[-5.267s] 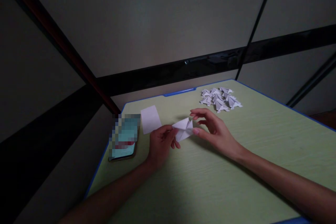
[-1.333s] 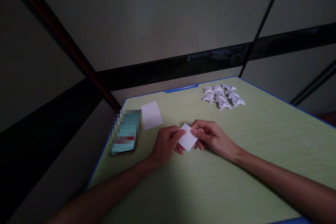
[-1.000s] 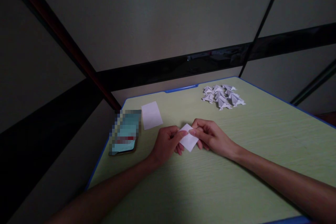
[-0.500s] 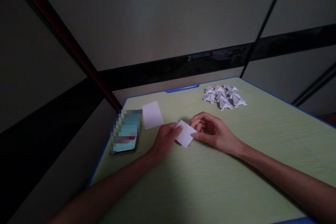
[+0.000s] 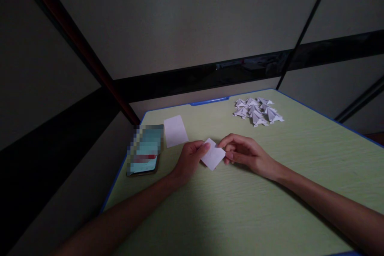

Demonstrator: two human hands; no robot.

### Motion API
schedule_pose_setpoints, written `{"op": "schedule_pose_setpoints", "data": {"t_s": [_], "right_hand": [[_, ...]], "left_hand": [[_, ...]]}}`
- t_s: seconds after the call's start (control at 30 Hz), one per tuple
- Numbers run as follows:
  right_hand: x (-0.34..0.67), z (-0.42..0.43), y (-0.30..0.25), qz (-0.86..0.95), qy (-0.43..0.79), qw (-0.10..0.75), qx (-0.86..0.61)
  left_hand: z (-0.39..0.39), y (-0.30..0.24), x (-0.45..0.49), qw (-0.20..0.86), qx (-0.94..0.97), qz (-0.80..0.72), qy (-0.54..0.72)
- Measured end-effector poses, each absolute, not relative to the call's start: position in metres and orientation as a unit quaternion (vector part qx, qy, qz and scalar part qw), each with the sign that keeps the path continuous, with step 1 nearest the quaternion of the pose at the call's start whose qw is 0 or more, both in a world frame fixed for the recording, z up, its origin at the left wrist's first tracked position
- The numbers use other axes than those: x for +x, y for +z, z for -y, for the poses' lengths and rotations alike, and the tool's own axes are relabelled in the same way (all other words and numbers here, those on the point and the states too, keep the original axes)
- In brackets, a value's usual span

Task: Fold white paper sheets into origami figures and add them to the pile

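Left hand [image 5: 187, 163] pinches the small paper [image 5: 212, 159] mid-frame; right hand [image 5: 250, 154] touches its corner, grip unclear. Blue table edge [image 5: 336, 121] slants down frame right.

The left forearm [image 5: 129, 212] and right forearm [image 5: 321, 194] are bare, slim and smoothly tapered, and both the left grip [image 5: 189, 162] and right grip [image 5: 247, 152] are bare and slender-fingered.

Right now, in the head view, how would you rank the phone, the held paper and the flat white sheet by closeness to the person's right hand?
1. Held paper: right at the right hand.
2. Flat white sheet: off to its left.
3. Phone: farther left than the sheet.
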State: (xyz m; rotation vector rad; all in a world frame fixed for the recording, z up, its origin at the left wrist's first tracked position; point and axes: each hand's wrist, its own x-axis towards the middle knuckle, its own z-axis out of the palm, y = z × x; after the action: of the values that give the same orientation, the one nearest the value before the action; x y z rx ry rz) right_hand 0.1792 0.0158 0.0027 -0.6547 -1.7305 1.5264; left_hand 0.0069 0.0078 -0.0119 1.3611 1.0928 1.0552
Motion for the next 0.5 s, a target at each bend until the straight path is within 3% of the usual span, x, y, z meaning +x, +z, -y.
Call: {"op": "schedule_pose_setpoints", "data": {"t_s": [0.5], "right_hand": [[0.1771,-0.0188,0.0019,0.742,0.51,0.345,-0.264]], "left_hand": [[-0.006,-0.0125,0.0065,0.509,0.616,-0.449,0.4]]}}
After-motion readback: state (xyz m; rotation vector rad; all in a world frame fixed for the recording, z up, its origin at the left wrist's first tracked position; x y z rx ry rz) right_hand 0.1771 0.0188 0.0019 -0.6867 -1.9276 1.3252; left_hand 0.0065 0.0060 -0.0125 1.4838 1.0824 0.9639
